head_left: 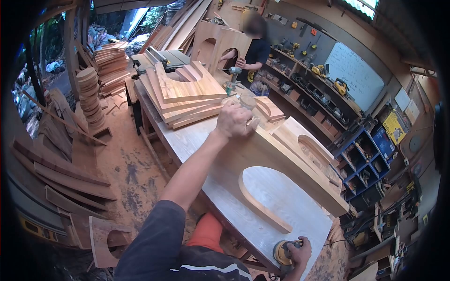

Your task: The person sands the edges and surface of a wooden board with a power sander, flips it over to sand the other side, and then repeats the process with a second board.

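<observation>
My left hand (234, 119) is closed over the upper far corner of a thick wooden panel (267, 157). The panel stands on its edge on the workbench (307, 232) and has a large arched cutout, through which the pale benchtop shows. At the bench's near right corner, my right hand (300, 253) is wrapped round a yellow and black orbital sander (282, 253). The sander sits low by the benchtop, apart from the panel; its pad's underside is hidden.
Several cut boards (187, 91) are stacked at the bench's far left, with a drill (233, 72) behind them. More arched pieces (300, 138) lie beyond the panel. Across the bench a person (258, 47) holds another arched panel (232, 44). Sawdust covers the floor (129, 159).
</observation>
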`<state>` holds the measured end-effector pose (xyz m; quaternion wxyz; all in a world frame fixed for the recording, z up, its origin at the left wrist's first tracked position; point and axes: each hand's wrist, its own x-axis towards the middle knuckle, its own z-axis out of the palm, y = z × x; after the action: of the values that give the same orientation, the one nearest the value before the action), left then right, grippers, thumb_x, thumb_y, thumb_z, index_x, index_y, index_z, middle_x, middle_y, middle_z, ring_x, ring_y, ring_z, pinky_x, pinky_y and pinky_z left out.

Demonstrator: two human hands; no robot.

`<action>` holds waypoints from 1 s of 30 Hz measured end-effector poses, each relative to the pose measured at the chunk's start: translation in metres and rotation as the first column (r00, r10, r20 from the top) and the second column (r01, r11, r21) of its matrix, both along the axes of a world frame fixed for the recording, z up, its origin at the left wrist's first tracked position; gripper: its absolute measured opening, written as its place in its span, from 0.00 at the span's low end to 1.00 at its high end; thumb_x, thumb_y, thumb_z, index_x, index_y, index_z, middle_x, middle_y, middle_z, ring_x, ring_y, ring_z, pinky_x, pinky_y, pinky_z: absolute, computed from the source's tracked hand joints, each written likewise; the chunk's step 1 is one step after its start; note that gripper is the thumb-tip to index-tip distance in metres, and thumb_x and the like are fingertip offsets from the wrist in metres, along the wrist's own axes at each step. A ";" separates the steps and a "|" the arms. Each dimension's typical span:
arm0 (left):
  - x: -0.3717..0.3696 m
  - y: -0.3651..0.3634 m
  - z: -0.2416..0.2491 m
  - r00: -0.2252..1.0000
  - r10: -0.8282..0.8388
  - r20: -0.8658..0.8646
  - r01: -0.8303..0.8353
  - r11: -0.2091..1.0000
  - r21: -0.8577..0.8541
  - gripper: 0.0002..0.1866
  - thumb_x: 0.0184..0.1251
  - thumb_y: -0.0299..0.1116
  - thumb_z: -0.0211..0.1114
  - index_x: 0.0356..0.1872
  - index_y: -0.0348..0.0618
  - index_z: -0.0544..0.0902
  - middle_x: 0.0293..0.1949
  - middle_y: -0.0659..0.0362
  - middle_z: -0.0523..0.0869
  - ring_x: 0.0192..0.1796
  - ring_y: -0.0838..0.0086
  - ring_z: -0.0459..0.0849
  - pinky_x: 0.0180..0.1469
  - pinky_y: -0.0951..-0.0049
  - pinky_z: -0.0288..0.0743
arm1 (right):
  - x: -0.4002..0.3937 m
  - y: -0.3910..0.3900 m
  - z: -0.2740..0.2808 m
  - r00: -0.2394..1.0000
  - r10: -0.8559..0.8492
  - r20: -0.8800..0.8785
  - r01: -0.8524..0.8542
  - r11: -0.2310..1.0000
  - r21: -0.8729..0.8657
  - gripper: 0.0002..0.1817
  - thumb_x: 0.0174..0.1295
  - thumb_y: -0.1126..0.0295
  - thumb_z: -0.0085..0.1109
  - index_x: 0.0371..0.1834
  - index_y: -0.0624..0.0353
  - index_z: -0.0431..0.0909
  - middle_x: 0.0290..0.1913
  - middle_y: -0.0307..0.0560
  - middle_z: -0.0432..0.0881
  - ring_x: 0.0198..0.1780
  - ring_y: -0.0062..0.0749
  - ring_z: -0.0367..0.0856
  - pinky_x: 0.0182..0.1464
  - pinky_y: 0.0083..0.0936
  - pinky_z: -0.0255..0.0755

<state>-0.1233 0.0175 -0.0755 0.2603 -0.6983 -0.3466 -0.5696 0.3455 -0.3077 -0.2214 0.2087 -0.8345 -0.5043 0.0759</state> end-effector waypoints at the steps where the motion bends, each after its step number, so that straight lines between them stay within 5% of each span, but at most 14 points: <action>1: 0.000 0.000 0.000 1.000 -0.006 0.002 0.006 1.000 0.008 0.22 0.72 0.52 0.69 0.22 0.50 0.86 0.21 0.59 0.84 0.28 0.62 0.84 0.42 0.59 0.71 | 0.000 0.000 0.001 1.000 0.000 0.001 0.000 1.000 0.001 0.36 0.40 0.56 0.82 0.56 0.57 0.86 0.52 0.55 0.88 0.54 0.54 0.87 0.60 0.46 0.81; 30: 0.004 -0.002 0.001 0.999 0.015 0.047 -0.018 0.999 0.047 0.23 0.72 0.53 0.68 0.20 0.50 0.85 0.19 0.58 0.83 0.30 0.62 0.86 0.48 0.60 0.75 | -0.005 0.001 0.008 1.000 0.019 -0.007 -0.019 0.999 -0.045 0.35 0.43 0.53 0.82 0.56 0.57 0.86 0.51 0.56 0.89 0.53 0.54 0.89 0.59 0.46 0.82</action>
<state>-0.1193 0.0153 -0.0745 0.2733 -0.6755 -0.3447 -0.5917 0.3402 -0.3063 -0.2134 0.1908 -0.8338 -0.5097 0.0921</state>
